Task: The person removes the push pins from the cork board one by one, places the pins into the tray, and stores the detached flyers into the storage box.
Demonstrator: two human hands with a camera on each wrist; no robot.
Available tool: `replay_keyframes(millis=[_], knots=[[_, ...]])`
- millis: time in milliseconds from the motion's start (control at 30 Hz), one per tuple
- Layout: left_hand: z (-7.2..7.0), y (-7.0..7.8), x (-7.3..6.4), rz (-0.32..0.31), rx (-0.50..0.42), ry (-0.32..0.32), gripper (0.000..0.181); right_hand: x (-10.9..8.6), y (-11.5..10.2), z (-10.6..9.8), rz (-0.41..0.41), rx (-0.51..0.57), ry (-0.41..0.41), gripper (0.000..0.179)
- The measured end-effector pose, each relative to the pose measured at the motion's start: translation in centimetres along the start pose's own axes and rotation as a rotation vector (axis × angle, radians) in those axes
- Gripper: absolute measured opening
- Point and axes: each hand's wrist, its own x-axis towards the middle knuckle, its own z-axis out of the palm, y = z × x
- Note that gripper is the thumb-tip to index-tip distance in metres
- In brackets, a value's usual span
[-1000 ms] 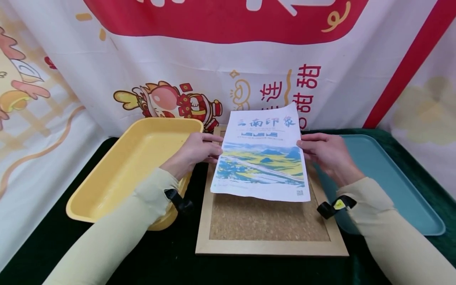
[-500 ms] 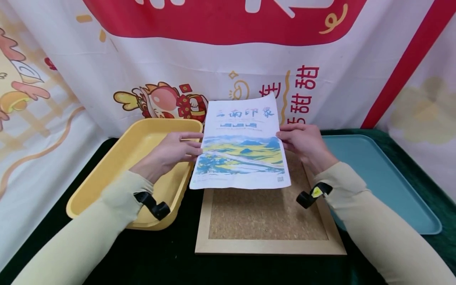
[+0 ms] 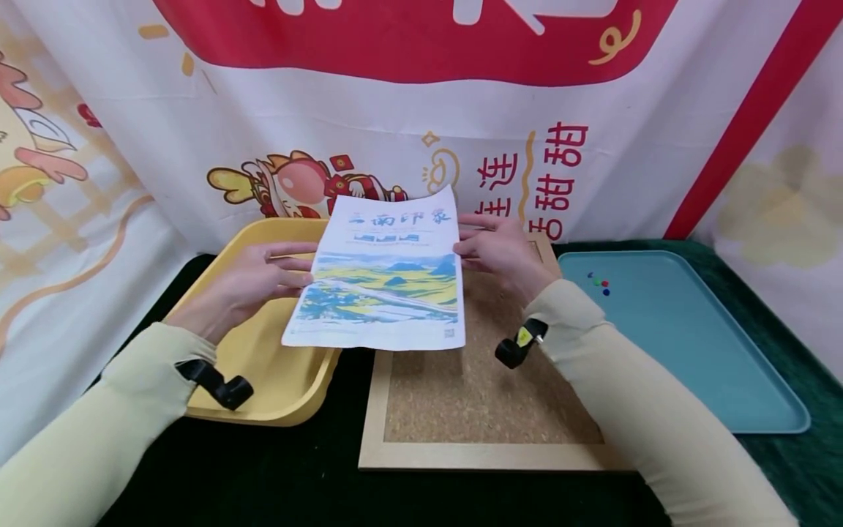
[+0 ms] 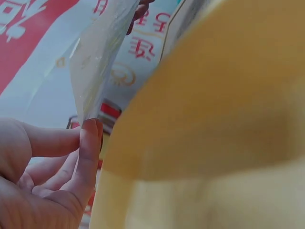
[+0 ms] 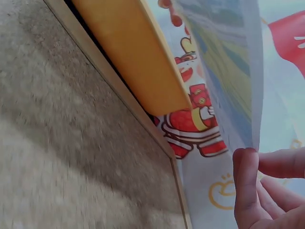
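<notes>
A printed paper sheet (image 3: 388, 285) with blue lettering and a yellow-green landscape is held up between both hands. It overlaps the yellow tray (image 3: 263, 366) and the left part of the cork board (image 3: 487, 402) in the head view. My left hand (image 3: 253, 285) pinches the sheet's left edge; the left wrist view shows thumb and finger (image 4: 88, 148) meeting at the paper. The right edge is pinched by my right hand (image 3: 500, 252), and in the right wrist view its fingertips (image 5: 245, 160) close on the sheet's lower edge.
At the right lies a blue tray (image 3: 685, 344) with several small coloured pieces (image 3: 601, 284) near its far left corner. Dark green cloth (image 3: 263, 476) covers the table. A white printed curtain (image 3: 369, 124) hangs right behind.
Both hands have carried the sheet leftward, from over the cork board to partly over the yellow tray. The small coloured pieces in the blue tray have come into view.
</notes>
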Motion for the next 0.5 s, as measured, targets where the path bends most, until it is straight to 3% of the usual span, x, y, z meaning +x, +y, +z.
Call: replay_keyframes(millis=[267,500], knots=[[-3.9,-2.3,-1.1,-0.006,-0.011,0.018,0.069,0.7,-0.3,4.0,0.004,0.048,-0.059,0.061],[-7.5,-4.5,-2.1,0.012,0.120,0.060,0.067,0.6,-0.8,8.6,-0.002,0.099,-0.062,0.062]])
